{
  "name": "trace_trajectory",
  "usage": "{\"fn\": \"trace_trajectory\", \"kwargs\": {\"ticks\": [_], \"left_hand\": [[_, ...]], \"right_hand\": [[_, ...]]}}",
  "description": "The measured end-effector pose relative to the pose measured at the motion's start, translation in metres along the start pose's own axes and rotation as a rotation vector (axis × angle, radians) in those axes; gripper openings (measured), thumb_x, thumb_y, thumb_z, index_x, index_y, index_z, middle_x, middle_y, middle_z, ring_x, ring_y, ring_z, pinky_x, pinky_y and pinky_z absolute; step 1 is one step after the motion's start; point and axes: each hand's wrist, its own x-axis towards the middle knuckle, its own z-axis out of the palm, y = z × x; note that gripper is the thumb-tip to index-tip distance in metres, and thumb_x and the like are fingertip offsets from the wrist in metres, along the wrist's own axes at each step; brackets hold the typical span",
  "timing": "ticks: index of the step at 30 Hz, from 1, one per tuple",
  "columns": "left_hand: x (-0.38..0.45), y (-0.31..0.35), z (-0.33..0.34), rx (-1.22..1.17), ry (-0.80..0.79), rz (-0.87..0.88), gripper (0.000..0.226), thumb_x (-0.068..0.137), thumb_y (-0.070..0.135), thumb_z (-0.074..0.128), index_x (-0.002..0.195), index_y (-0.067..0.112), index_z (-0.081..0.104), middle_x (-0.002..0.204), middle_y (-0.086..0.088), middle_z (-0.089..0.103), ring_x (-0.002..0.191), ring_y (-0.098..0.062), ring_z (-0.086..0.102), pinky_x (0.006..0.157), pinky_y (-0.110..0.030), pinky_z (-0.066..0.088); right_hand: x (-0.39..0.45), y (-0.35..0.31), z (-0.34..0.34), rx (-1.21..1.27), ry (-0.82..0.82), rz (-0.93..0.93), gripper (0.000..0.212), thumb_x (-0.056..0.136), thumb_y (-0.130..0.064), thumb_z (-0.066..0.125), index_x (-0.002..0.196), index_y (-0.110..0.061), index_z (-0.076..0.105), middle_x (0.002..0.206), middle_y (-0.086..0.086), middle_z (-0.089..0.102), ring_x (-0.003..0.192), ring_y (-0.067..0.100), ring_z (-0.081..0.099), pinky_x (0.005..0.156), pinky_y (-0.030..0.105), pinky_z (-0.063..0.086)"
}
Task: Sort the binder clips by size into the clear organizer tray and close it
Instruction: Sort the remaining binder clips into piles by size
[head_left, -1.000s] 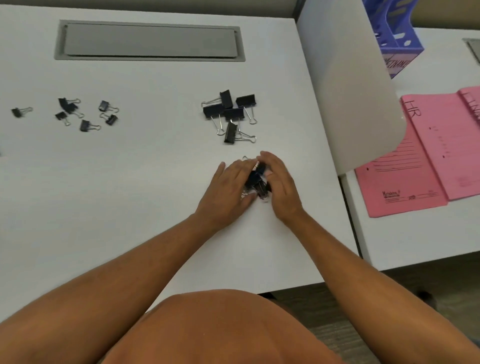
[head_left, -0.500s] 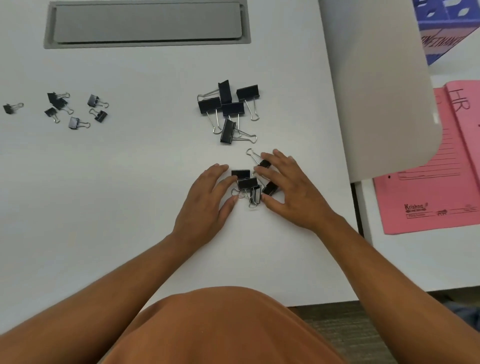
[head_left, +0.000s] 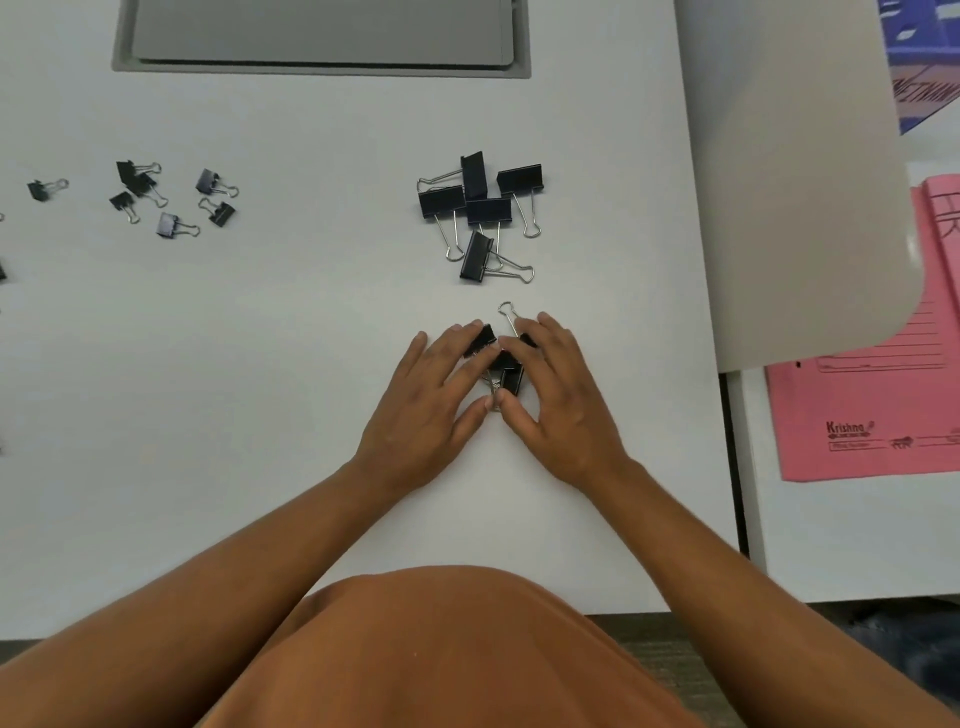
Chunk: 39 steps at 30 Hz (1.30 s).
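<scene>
My left hand (head_left: 431, 402) and my right hand (head_left: 558, 397) lie flat on the white desk with straight fingers, cupped from both sides around a small heap of medium black binder clips (head_left: 506, 366). The fingers touch the clips and partly cover them; thumbs nearly meet in front. Beyond the hands lies a pile of large black binder clips (head_left: 480, 213). Several small binder clips (head_left: 171, 195) are scattered at the far left. No clear organizer tray is in view.
A grey cable hatch (head_left: 322, 36) is set into the desk (head_left: 260, 364) at the back. A white panel (head_left: 800, 182) rises on the right, overhanging pink folders (head_left: 872, 410) on the neighbouring desk. A blue file rack (head_left: 924, 57) stands at top right.
The hands spread apart half a second ago, exposing the medium clips, and have now closed in around them again. The view has tilted slightly down.
</scene>
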Motion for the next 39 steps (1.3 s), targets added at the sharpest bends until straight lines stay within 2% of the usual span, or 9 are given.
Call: {"fn": "trace_trajectory", "kwargs": {"ticks": [5,11,16,22,25,28,30,33,39], "left_hand": [[-0.015,-0.001,0.000,-0.003,0.004,0.017,0.057,0.109,0.036,0.052,0.159,0.014,0.039,0.167,-0.008,0.035,0.155,-0.021,0.033,0.128,-0.048,0.024],[-0.019,0.004,0.002,0.000,0.011,0.075,0.057,0.109,0.041,0.045,0.158,0.013,0.041,0.166,-0.006,0.037,0.154,-0.021,0.035,0.127,-0.048,0.027],[-0.024,0.002,-0.002,-0.089,0.030,0.079,0.058,0.107,0.040,0.051,0.157,0.012,0.042,0.168,-0.006,0.034,0.157,-0.023,0.030,0.127,-0.047,0.027],[-0.059,-0.013,-0.022,-0.114,0.082,-0.015,0.055,0.108,0.038,0.052,0.155,0.012,0.044,0.170,-0.006,0.030,0.159,-0.020,0.025,0.128,-0.037,0.026],[-0.096,-0.037,-0.044,-0.092,0.131,-0.118,0.049,0.109,0.034,0.054,0.153,0.013,0.048,0.166,-0.006,0.036,0.155,-0.021,0.031,0.126,-0.033,0.029],[-0.137,-0.073,-0.068,-0.071,0.232,-0.248,0.042,0.107,0.026,0.060,0.146,0.014,0.055,0.157,-0.006,0.047,0.146,-0.023,0.043,0.121,-0.037,0.038],[-0.164,-0.102,-0.080,-0.024,0.292,-0.317,0.038,0.105,0.023,0.063,0.142,0.015,0.059,0.148,-0.006,0.053,0.138,-0.025,0.049,0.114,-0.042,0.044],[-0.202,-0.151,-0.101,0.038,0.337,-0.388,0.035,0.102,0.021,0.066,0.136,0.016,0.063,0.139,-0.006,0.058,0.127,-0.027,0.053,0.105,-0.046,0.049],[-0.255,-0.236,-0.143,0.149,0.374,-0.439,0.034,0.102,0.032,0.061,0.133,0.019,0.065,0.142,-0.006,0.057,0.134,-0.031,0.051,0.110,-0.049,0.039]], "right_hand": [[-0.009,-0.014,0.010,0.017,0.017,0.000,0.049,0.099,-0.019,0.065,0.146,-0.009,0.053,0.154,0.007,0.048,0.154,0.024,0.032,0.127,0.046,0.029],[-0.020,-0.019,0.009,0.002,0.069,0.018,0.046,0.095,-0.013,0.068,0.139,-0.008,0.058,0.150,0.008,0.049,0.147,0.023,0.040,0.123,0.032,0.035],[-0.021,-0.022,0.011,0.005,0.107,0.003,0.044,0.095,-0.016,0.067,0.138,-0.008,0.059,0.148,0.008,0.050,0.142,0.024,0.043,0.117,0.038,0.041],[-0.024,-0.035,0.012,0.122,0.213,0.116,0.053,0.102,-0.028,0.052,0.152,-0.011,0.047,0.164,0.006,0.035,0.155,0.024,0.027,0.127,0.040,0.026],[-0.024,-0.064,0.025,0.177,0.312,0.124,0.053,0.097,-0.018,0.055,0.148,-0.007,0.049,0.156,0.009,0.045,0.148,0.025,0.037,0.123,0.043,0.034],[-0.019,-0.107,0.057,0.226,0.262,0.128,0.051,0.093,-0.013,0.057,0.144,-0.008,0.050,0.145,0.007,0.051,0.137,0.023,0.047,0.119,0.053,0.037],[-0.012,-0.135,0.084,0.157,0.223,0.064,0.048,0.091,-0.009,0.058,0.139,-0.009,0.054,0.142,0.007,0.054,0.139,0.024,0.048,0.125,0.063,0.023],[0.014,-0.166,0.114,-0.126,0.239,0.014,0.040,0.089,-0.011,0.060,0.129,-0.010,0.064,0.144,0.011,0.055,0.148,0.034,0.040,0.128,0.064,0.001],[0.056,-0.190,0.147,-0.497,0.169,0.164,0.047,0.098,-0.036,0.051,0.142,-0.021,0.058,0.157,0.008,0.043,0.154,0.041,0.024,0.122,0.071,-0.002]]}}
